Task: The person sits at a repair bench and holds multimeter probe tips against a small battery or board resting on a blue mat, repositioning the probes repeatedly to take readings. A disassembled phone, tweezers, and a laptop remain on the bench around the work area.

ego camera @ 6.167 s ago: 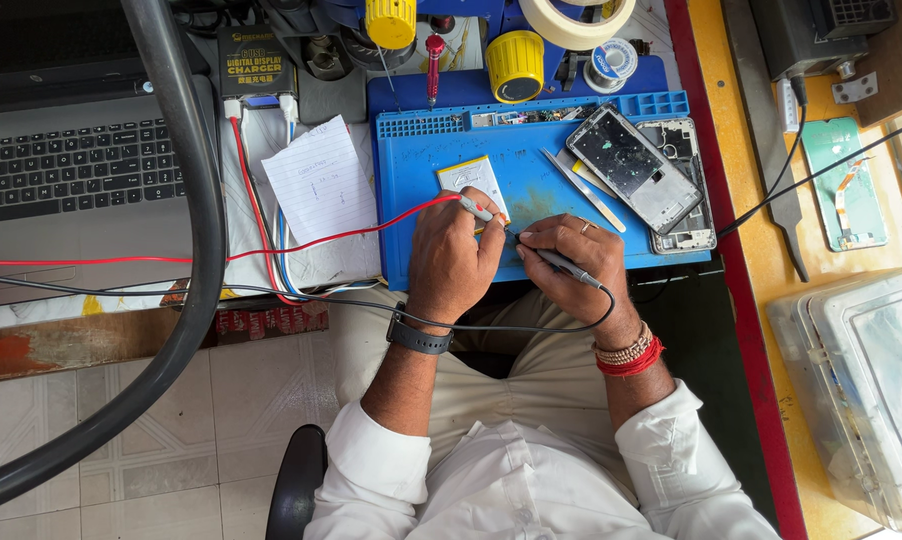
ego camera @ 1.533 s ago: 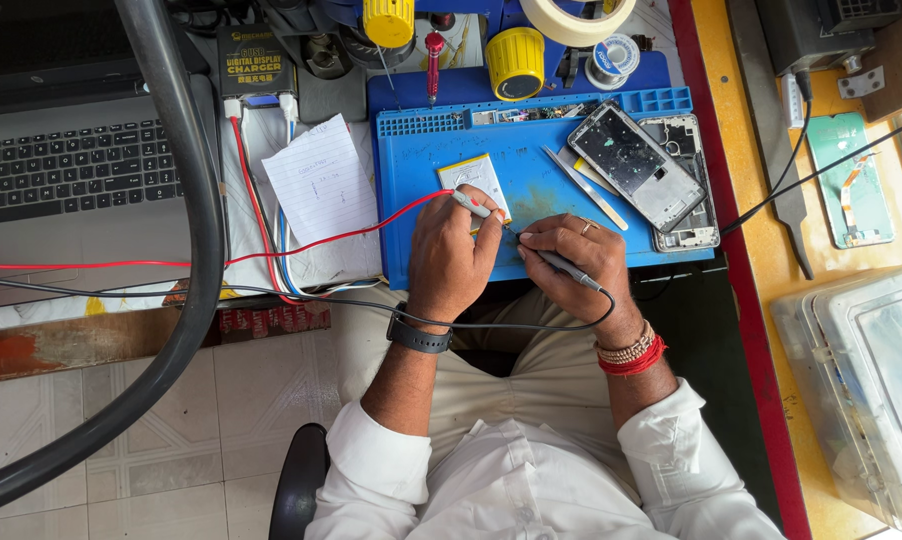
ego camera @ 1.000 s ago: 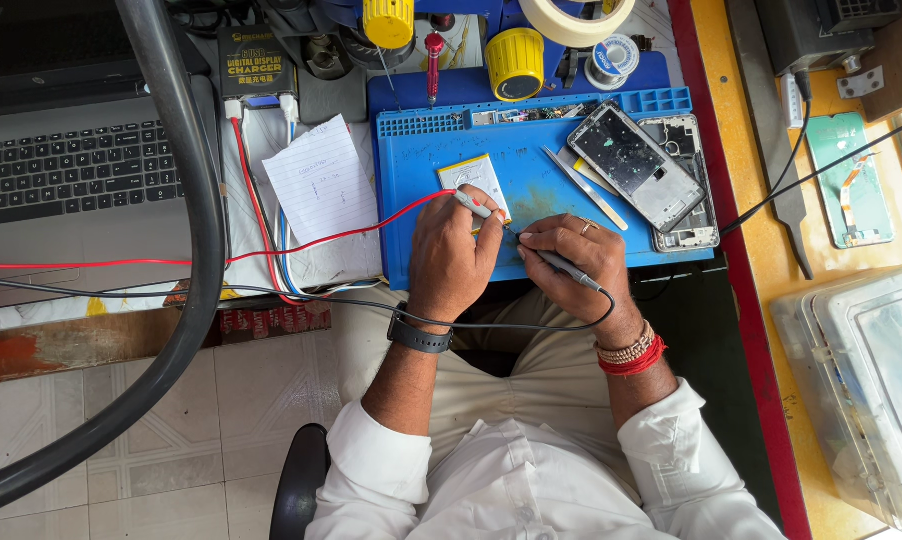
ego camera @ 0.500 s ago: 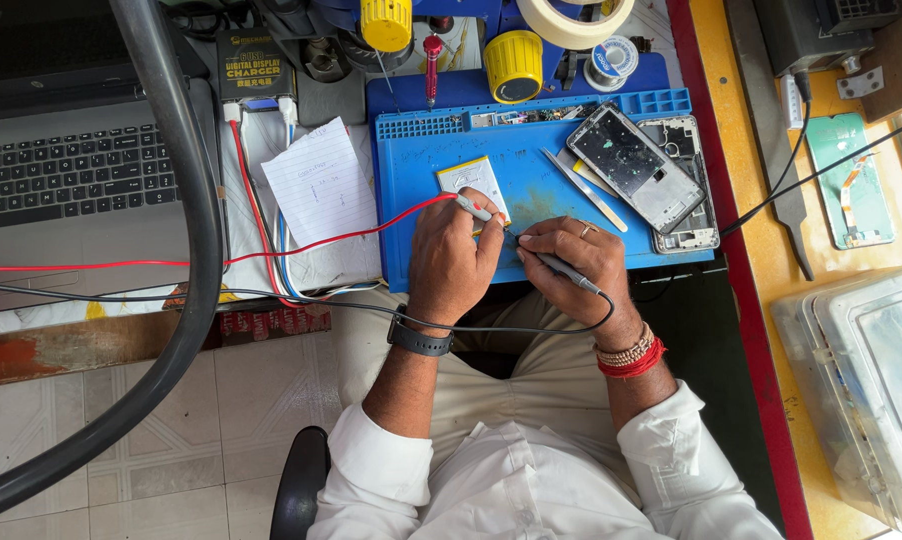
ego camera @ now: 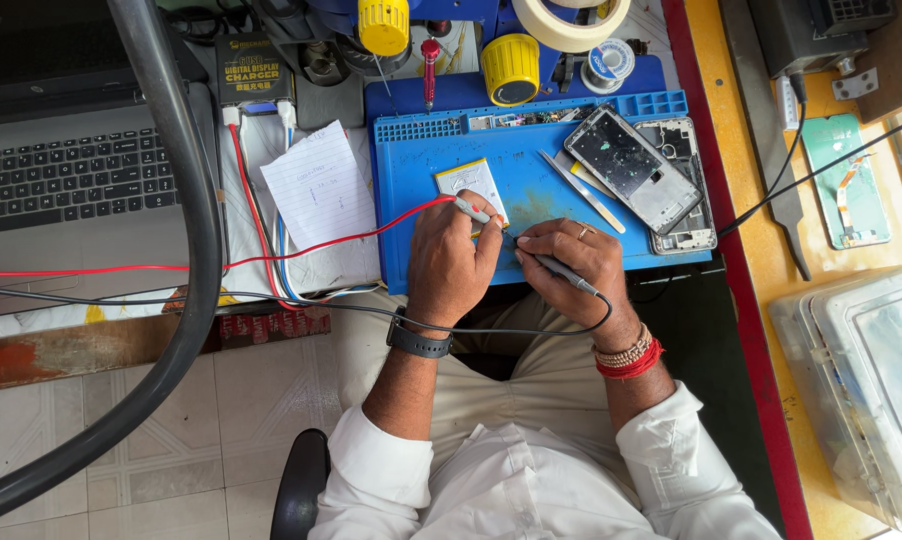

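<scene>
battery [ego camera: 471, 182] | just beyond hands | probes seemingly touch its near edge

White rolled sleeves, beige trousers, a black wristband [ego camera: 419, 342], red and beaded bracelets [ego camera: 628, 357], a ring [ego camera: 585, 232].

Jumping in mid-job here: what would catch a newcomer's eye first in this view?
First, the two hands at the near edge of the blue work mat: the left hand holds a probe on a red wire, the right hand a probe on a black wire, both tips meeting at a small flat battery. Next, the opened phone at the mat's right, and the yellow knobs along its far edge.
</scene>
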Tool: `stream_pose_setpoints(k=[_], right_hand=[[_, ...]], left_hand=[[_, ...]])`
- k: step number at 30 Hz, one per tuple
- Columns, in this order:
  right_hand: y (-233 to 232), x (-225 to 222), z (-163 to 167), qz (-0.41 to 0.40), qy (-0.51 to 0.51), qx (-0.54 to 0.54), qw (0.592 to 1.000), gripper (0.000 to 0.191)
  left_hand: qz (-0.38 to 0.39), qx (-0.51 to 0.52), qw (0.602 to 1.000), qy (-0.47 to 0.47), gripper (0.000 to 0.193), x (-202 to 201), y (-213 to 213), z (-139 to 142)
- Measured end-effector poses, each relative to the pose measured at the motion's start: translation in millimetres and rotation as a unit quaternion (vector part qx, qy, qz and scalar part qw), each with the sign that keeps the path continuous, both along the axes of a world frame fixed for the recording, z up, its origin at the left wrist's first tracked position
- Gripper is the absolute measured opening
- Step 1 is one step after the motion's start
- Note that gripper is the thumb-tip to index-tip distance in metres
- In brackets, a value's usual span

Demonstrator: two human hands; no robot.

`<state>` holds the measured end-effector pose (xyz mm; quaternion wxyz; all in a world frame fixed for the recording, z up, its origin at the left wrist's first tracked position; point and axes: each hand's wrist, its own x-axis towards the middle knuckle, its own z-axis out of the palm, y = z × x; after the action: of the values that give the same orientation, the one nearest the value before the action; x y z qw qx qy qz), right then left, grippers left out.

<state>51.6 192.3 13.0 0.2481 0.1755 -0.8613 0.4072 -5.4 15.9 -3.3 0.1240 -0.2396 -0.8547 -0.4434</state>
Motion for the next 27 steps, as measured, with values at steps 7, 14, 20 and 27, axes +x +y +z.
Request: stream_pose_setpoints(k=[7,14,20,27], right_hand=[[-0.4,0.7,1.4,0.002,0.001,0.001,1.000,0.019],[-0.3,0.5,1.1,-0.001,-0.003,-0.001,1.000,0.019],[-0.4,0.8,0.7,0.001,-0.003,-0.004,1.000,0.019],[0.1,0.5,0.5,0.001,-0.005,-0.001,1.000,0.019]], left_hand=[[-0.003,0.005,1.000,-0.003,0.011,0.1,0.2,2.0],[-0.001,0.006,1.000,0.009,0.011,0.4,0.1,1.1],[-0.002,0.002,1.000,-0.002,0.010,-0.4,0.4,-0.4],[-0.005,0.001,1.000,0.010,0.010,-0.9,0.1,-1.5]])
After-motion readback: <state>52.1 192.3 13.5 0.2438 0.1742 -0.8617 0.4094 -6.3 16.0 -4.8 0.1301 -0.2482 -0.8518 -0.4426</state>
